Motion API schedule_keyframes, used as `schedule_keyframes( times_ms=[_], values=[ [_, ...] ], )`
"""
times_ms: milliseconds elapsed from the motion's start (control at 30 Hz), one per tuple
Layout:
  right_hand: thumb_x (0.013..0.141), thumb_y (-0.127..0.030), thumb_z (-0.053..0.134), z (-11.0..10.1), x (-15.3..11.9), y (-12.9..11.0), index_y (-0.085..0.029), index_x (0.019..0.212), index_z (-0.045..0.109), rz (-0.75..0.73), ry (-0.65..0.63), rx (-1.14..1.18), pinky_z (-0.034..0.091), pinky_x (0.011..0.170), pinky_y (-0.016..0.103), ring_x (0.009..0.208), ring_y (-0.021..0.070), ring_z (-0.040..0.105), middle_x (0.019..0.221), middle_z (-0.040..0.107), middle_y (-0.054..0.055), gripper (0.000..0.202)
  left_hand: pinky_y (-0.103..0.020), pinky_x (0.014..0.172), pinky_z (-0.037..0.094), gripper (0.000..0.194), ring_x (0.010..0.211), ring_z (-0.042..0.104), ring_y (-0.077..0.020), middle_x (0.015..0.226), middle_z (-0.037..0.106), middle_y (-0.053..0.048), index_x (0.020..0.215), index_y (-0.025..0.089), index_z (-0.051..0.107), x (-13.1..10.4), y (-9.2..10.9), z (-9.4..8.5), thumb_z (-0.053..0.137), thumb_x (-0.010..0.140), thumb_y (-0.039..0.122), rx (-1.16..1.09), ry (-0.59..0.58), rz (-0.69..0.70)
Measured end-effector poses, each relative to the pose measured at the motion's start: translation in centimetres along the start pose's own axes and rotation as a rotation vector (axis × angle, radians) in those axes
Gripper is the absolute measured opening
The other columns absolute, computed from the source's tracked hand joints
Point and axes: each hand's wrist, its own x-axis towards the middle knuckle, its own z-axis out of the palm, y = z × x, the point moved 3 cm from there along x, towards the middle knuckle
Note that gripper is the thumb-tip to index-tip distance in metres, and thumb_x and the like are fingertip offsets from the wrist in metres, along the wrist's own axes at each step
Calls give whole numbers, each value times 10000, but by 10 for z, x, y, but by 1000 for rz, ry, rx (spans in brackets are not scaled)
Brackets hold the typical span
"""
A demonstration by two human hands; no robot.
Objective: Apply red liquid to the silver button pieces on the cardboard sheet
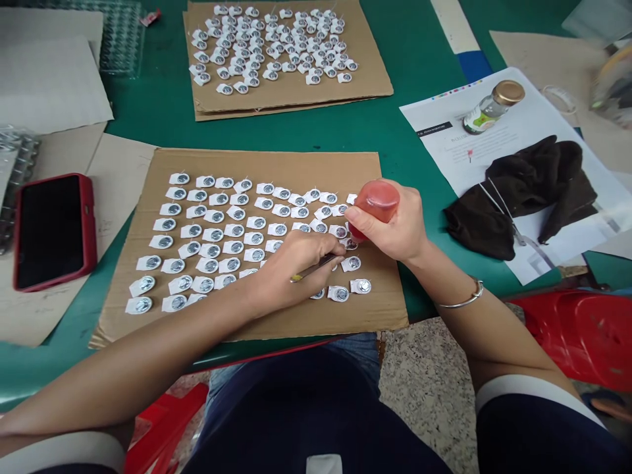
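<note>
My right hand is wrapped round a soft red bottle, tilted over the right part of a cardboard sheet. Just left of it, my left hand pinches a thin pointed tool, its tip near the small pieces below the bottle. Rows of small white tabs with round silvery parts lie across the cardboard. My hands and left forearm hide some of them, and the bottle's lower end is hard to make out.
Behind lies another cardboard stack with many similar pieces. A red-cased phone is at the left. On the right, a printed sheet bears a glass jar and dark cloth. A red stool stands below.
</note>
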Motion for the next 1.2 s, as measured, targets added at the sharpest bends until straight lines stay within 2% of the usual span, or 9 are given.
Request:
schedule_keyframes(
  times_ms=[167, 467, 700, 833, 933, 1100, 1200],
  values=[
    [724, -444, 663, 0, 0, -1, -194, 679, 547, -17, 5, -2, 451, 553, 294, 566, 123, 521, 624, 576, -3, 279, -210, 635, 459, 181, 693, 615, -103, 816, 670, 10, 868, 173, 619, 0, -1, -1, 545, 763, 45, -46, -19, -31],
    [726, -460, 651, -2, 1, -2, -200, 657, 545, 3, 14, -8, 456, 548, 301, 559, 128, 517, 607, 569, 0, 289, -207, 623, 473, 154, 691, 627, -108, 810, 684, 0, 844, 160, 640, 2, 0, -2, 547, 768, 63, -86, -20, -90],
    [711, -464, 671, -1, 0, -2, -211, 657, 545, -18, 25, 27, 448, 532, 309, 554, 139, 521, 612, 578, 5, 288, -212, 601, 492, 88, 663, 632, -111, 787, 698, -18, 812, 154, 676, 8, -7, -2, 595, 779, 157, -217, -15, -271],
    [708, -437, 681, -1, 0, -2, -214, 669, 547, -38, 25, 46, 449, 534, 311, 554, 142, 530, 620, 587, 7, 263, -192, 515, 466, 65, 579, 604, -99, 705, 689, -15, 762, 148, 685, 13, -11, -4, 622, 754, 162, -313, -9, -381],
    [709, -424, 679, 0, 0, -1, -212, 660, 541, -34, 26, 38, 439, 523, 311, 541, 139, 522, 607, 580, 6, 258, -165, 439, 409, 57, 486, 542, -70, 603, 654, 5, 738, 143, 685, 17, -13, -6, 628, 740, 137, -348, -20, -408],
    [692, -411, 703, 0, -1, -2, -205, 674, 559, -47, 20, 48, 452, 548, 308, 565, 140, 537, 624, 590, 5, 252, -163, 427, 389, 55, 431, 481, -47, 554, 618, 16, 726, 135, 677, 19, -13, -9, 630, 738, 162, -391, -50, -452],
    [699, -385, 702, -1, -2, 0, -200, 684, 575, 30, -11, 169, 452, 556, 303, 574, 137, 548, 632, 588, 2, 225, -169, 427, 385, 65, 424, 466, -45, 553, 611, 13, 729, 133, 674, 18, -14, -8, 636, 733, 185, -431, -62, -505]
  ],
)
